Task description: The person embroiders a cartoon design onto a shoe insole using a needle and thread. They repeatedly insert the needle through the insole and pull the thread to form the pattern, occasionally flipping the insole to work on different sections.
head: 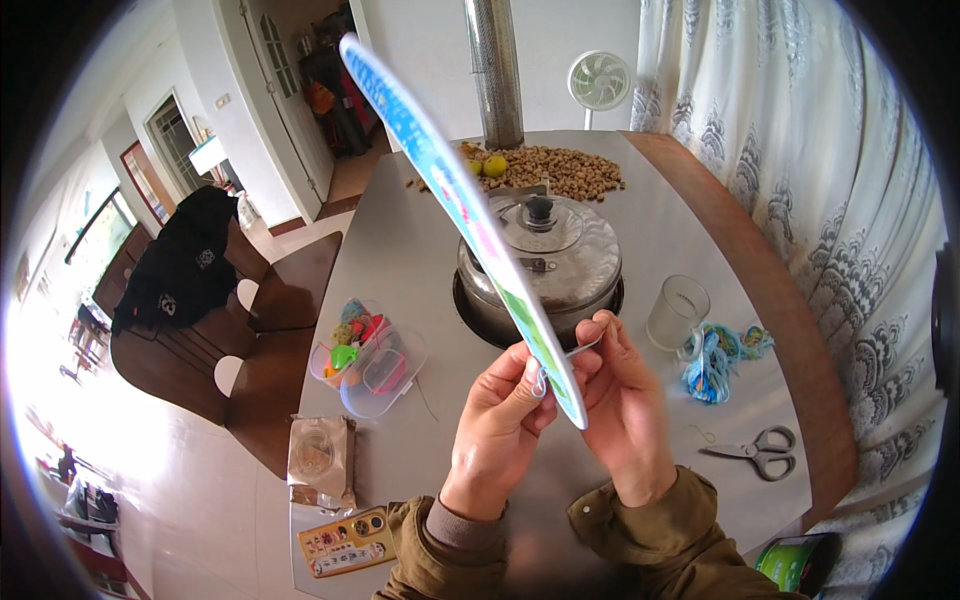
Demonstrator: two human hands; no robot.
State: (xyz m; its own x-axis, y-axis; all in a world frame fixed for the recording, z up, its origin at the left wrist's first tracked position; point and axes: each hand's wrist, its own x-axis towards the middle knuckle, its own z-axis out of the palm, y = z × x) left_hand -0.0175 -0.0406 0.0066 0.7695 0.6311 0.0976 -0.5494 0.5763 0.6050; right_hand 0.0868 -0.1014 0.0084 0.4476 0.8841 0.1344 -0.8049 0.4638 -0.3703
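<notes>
A thin coloured craft panel (457, 195) with a white rim stands tilted before me, seen almost edge-on. Blue, pink and green patches cover its left face. My left hand (499, 420) grips its lower end between thumb and fingers. By that thumb, a small loop of light blue yarn (538, 384) shows on the panel's face. Behind the panel, on its right side, my right hand (626, 405) pinches a thin pale needle or thread (583, 347) close to the edge. Which of the two it is cannot be made out.
A lidded steel pot (570, 255) stands beyond my hands. At right are a glass mug (677, 311), blue yarn (709, 375) and scissors (754, 451). At left are a plastic box of yarn (352, 352), a wrapped package (321, 457) and a phone (346, 541). Nuts (570, 169) lie behind.
</notes>
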